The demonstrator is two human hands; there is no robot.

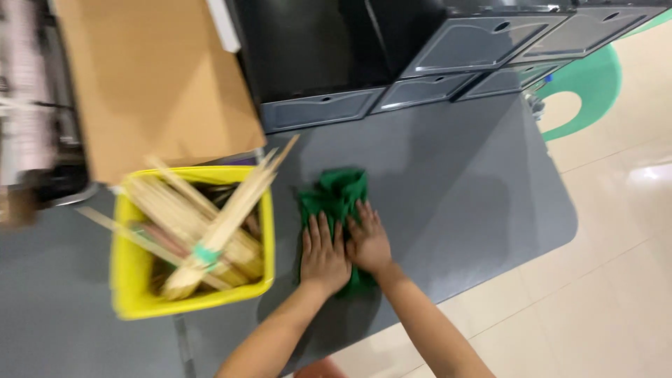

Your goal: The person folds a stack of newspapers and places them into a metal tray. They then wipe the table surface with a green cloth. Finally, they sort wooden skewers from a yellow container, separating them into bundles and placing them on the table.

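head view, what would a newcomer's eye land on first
Both hands, left hand and right hand, press flat on a green cloth in the middle of the grey table. To their left stands a bright yellow bin full of pale wooden sticks.

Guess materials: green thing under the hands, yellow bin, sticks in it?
Cloth: soft woven fabric, likely; it bunches and creases under both hands. Bin: probably plastic, smooth, uniform bright yellow walls. Sticks: pale tan, straight and thin, look like bamboo or wood; blur leaves it open.
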